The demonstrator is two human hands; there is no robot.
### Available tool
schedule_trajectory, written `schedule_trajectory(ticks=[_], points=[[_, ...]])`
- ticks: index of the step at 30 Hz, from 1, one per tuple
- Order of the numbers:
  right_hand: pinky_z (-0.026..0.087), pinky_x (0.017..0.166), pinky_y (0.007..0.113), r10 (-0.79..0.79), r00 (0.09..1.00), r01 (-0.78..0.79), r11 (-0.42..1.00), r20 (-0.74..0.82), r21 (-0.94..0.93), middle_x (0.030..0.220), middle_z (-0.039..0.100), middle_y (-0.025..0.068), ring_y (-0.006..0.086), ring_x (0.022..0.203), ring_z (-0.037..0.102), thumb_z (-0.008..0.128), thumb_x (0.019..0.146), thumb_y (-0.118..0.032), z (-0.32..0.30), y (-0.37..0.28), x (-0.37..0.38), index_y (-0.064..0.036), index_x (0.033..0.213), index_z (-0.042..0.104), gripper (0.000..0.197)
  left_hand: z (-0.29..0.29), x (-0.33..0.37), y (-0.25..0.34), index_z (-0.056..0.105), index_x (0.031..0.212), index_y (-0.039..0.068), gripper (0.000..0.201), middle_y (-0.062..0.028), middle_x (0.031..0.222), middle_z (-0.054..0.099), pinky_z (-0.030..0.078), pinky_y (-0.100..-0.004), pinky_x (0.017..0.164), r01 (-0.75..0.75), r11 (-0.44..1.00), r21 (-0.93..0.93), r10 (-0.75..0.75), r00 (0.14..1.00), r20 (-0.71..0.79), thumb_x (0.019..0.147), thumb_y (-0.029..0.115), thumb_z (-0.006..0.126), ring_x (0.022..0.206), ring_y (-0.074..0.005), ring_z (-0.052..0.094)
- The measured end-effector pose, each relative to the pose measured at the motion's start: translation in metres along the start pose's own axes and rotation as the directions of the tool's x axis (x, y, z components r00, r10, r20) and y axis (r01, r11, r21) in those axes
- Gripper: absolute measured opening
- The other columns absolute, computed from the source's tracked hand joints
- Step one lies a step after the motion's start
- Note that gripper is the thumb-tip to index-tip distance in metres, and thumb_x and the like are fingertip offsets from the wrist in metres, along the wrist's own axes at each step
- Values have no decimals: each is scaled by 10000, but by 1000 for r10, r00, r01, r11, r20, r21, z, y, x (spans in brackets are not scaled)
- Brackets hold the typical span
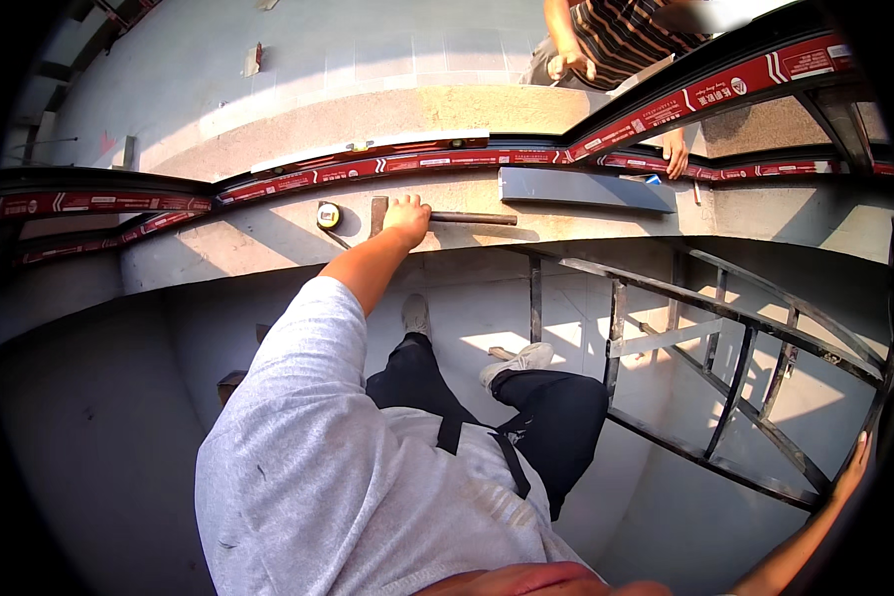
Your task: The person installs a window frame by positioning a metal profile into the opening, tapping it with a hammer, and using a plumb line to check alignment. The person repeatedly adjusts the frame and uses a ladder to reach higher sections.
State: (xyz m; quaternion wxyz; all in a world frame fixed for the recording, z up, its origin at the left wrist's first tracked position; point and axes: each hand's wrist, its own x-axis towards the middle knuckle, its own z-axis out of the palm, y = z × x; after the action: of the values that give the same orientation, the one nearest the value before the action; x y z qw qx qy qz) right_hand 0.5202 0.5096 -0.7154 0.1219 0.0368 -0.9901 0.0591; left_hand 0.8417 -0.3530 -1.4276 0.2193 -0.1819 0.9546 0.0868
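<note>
My left hand [405,217] is closed round the handle of a hammer [474,218], close to its head, on the concrete ledge [447,191]. A round tape measure [328,214] lies just left of the hammer head. Down at the far right, my right hand [850,471] rests against the edge of a dark metal ladder [705,298], its fingers stretched out; part of the palm is hidden. Right of the hammer, a long grey metal profile [584,189] lies on the ledge.
A window frame [407,162] with red protective film runs along the ledge, with a spirit level [368,147] on it. Beyond it is another person in a striped shirt [631,35], with one hand [675,154] at the frame. My shoes [517,364] are on the floor below.
</note>
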Motion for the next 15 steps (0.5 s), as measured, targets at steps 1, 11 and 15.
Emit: schedule_trajectory(ticks=[1, 11, 15], points=[[321, 1193, 362, -34, 997, 33, 999, -66, -21, 1541, 501, 188, 298, 1434, 454, 522, 1062, -482, 16, -14, -1, 55, 1499, 470, 694, 0, -5, -5, 667, 1195, 100, 274, -160, 1262, 622, 457, -464, 1033, 39, 998, -42, -40, 999, -14, 979, 184, 522, 1223, -327, 587], [431, 1105, 485, -755, 639, 649, 631, 147, 425, 1290, 653, 202, 403, 1267, 563, 740, 806, -112, 454, -467, -183, -12, 1180, 683, 391, 26, -116, -23, 616, 1211, 53, 386, -200, 1169, 634, 493, -491, 1006, 98, 850, -517, -148, 987, -56, 910, 280, 696, 1157, -405, 603], [319, 1215, 461, -709, 521, 675, 683, 475, 280, 1530, 496, 171, 346, 1466, 392, 801, 802, -225, 640, -526, -161, -75, 1437, 553, 698, 58, -208, -38, 664, 1127, 36, 367, -186, 1110, 682, 532, -455, 932, 204, 753, -625, -123, 978, 171, 888, 306, 729, 1076, -380, 653]])
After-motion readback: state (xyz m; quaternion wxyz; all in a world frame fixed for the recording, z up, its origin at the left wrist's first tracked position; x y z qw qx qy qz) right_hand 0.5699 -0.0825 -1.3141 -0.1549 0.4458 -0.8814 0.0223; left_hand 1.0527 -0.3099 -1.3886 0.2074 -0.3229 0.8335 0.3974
